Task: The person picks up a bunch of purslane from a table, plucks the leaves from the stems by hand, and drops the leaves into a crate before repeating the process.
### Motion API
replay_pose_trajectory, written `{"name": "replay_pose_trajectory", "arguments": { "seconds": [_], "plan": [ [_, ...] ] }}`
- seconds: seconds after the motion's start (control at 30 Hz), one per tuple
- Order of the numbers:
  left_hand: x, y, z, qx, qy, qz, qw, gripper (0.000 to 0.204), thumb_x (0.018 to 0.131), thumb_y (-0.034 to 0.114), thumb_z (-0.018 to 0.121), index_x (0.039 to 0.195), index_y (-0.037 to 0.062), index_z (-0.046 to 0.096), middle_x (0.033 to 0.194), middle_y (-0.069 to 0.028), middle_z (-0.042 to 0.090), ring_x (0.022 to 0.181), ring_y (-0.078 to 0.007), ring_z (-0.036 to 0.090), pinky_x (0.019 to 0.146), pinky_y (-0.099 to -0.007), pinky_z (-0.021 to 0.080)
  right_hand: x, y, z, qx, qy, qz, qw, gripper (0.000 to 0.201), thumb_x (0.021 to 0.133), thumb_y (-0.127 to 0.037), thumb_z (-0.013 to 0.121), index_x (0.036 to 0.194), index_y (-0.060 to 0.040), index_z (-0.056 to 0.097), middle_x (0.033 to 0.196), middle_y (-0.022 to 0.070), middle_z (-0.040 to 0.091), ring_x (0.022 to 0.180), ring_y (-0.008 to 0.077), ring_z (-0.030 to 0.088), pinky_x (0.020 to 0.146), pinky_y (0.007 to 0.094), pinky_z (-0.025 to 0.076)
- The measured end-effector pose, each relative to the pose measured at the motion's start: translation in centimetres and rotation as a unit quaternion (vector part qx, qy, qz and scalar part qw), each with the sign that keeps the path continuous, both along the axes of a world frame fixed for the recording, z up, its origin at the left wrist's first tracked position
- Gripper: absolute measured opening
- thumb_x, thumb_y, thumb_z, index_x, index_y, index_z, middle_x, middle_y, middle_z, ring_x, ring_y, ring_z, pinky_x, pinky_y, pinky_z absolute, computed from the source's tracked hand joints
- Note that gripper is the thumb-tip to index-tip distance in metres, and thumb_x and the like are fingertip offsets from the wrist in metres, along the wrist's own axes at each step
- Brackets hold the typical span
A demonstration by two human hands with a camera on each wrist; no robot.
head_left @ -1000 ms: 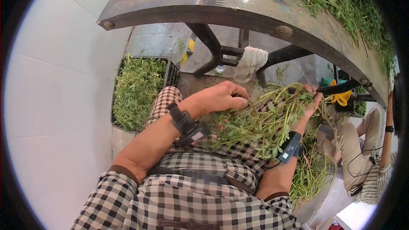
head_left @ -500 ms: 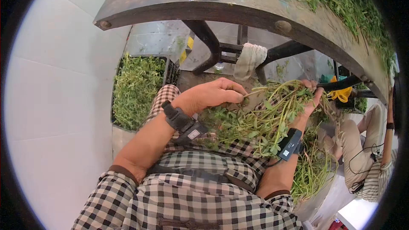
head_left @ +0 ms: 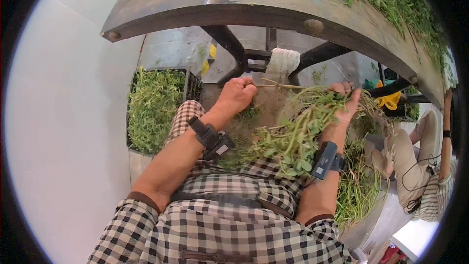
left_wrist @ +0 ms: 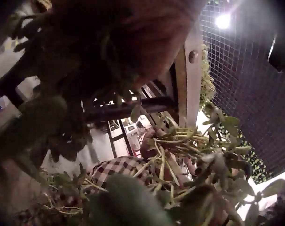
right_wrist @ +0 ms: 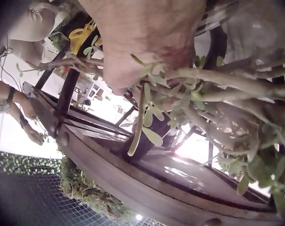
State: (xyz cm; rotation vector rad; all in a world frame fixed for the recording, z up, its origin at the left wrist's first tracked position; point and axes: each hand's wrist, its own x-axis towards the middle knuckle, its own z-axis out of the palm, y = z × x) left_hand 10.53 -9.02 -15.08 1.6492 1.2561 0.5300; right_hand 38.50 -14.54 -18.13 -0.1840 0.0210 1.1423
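A leafy bundle of green stems hangs over the lap, its stem ends gripped by my right hand. To its left, my left hand has curled fingers round a stem that stretches across to the bundle; leafy bits hang below this hand. In the left wrist view the left hand is dark above blurred leaves, with the stems beyond. Thick stems run out from beneath the right hand in the right wrist view; its fingertips are partly hidden.
A curved table with piled greens stands ahead. At left is a black crate of greens. A cloth hangs on the table's frame. More stems lie at right, near a seated person's legs.
My left hand has moved left and slightly up, away from the bundle, with a stem now stretched between the hands. The right hand has shifted slightly left, and the bundle's leaves hang lower.
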Motion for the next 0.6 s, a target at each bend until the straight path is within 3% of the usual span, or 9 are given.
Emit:
{"name": "replay_pose_trajectory", "arguments": {
  "seconds": [0.07,0.2,0.23,0.27,0.33,0.4,0.43,0.53,0.6],
  "plan": [
    [0.3,0.6,-0.7,-0.023,-0.001,0.059,0.998,0.021,0.073,0.017,0.049,0.081,0.0007,0.059,0.061,-0.0187,0.053,0.058,-0.0328,0.051,0.06,-0.0364,0.043,-0.8,0.3,0.5,-0.049,-0.032,-0.031,0.998,0.032,0.089,-0.041,0.048,0.083,-0.0091,0.046,0.068,0.0006,0.04,0.058,0.0159,0.036,0.055,0.0321,0.038],
    [0.0,1.3,-3.4,0.04,0.009,0.083,0.996,0.022,0.074,0.019,0.048,0.078,0.0007,0.06,0.062,-0.0204,0.054,0.059,-0.0337,0.054,0.059,-0.0357,0.044,-2.3,0.4,1.5,-0.148,-0.071,-0.035,0.986,0.036,0.09,-0.045,0.045,0.083,-0.0094,0.045,0.069,0.0013,0.043,0.058,0.0169,0.04,0.054,0.0331,0.039],
    [0.0,1.4,-2.8,-0.03,0.005,0.096,0.995,0.018,0.071,0.011,0.052,0.083,-0.0002,0.06,0.074,-0.021,0.059,0.069,-0.0362,0.056,0.062,-0.0373,0.045,-2.6,0.8,1.6,-0.183,-0.079,-0.04,0.979,0.036,0.09,-0.045,0.045,0.082,-0.0095,0.044,0.069,0.0013,0.043,0.058,0.0169,0.04,0.054,0.0332,0.039],
    [-0.8,1.5,-3.7,0.083,0.115,0.027,0.99,0.021,0.069,0.007,0.056,0.089,0.0005,0.058,0.077,-0.0169,0.058,0.072,-0.0311,0.056,0.064,-0.0348,0.044,-2.6,1.0,1.7,-0.217,-0.086,-0.045,0.971,0.036,0.09,-0.045,0.044,0.082,-0.0096,0.044,0.069,0.0012,0.043,0.058,0.0169,0.04,0.054,0.0332,0.039],
    [-3.7,2.0,-6.5,0.306,0.317,-0.109,0.891,0.038,0.065,-0.002,0.062,0.102,0.002,0.054,0.084,-0.0087,0.058,0.077,-0.0207,0.055,0.069,-0.0299,0.043,-2.5,0.7,2.1,-0.182,-0.06,-0.072,0.979,0.034,0.091,-0.042,0.045,0.08,-0.0095,0.043,0.067,0.0003,0.04,0.057,0.0159,0.037,0.054,0.0327,0.037],
    [-8.3,1.6,-6.6,0.182,0.204,-0.088,0.958,0.066,0.056,-0.01,0.066,0.117,0.0034,0.044,0.108,-0.0163,0.054,0.103,-0.0283,0.051,0.086,-0.0328,0.041,-2.2,-0.1,4.4,-0.172,0.011,-0.126,0.977,0.032,0.09,-0.039,0.046,0.077,-0.0096,0.044,0.063,-0.0011,0.034,0.054,0.0145,0.029,0.054,0.031,0.034],
    [-8.4,1.0,-5.8,0.161,0.193,-0.079,0.965,0.067,0.056,-0.01,0.066,0.118,0.0032,0.044,0.109,-0.0168,0.053,0.104,-0.0286,0.05,0.087,-0.0328,0.04,-1.3,-0.6,2.9,-0.101,0.015,-0.121,0.987,0.033,0.091,-0.04,0.045,0.077,-0.0099,0.044,0.065,-0.0004,0.039,0.055,0.0159,0.035,0.055,0.0315,0.037],
    [-7.7,-0.2,-2.2,0.131,0.151,-0.084,0.976,0.07,0.055,-0.008,0.068,0.12,0.0014,0.042,0.111,-0.0165,0.052,0.106,-0.0289,0.049,0.089,-0.0334,0.04,-1.5,0.1,3.1,-0.266,0.002,-0.159,0.951,0.034,0.091,-0.042,0.044,0.078,-0.0106,0.043,0.067,0.0007,0.044,0.059,0.018,0.042,0.057,0.0331,0.04],
    [-6.6,0.5,-1.0,0.162,0.105,-0.121,0.974,0.07,0.055,-0.007,0.069,0.12,-0.0014,0.042,0.111,-0.0142,0.055,0.103,-0.0283,0.053,0.089,-0.0349,0.042,-1.5,0.6,2.9,-0.286,-0.027,-0.208,0.935,0.034,0.091,-0.044,0.044,0.081,-0.0117,0.042,0.069,0.0014,0.047,0.063,0.0197,0.046,0.061,0.0357,0.044]
  ]
}}
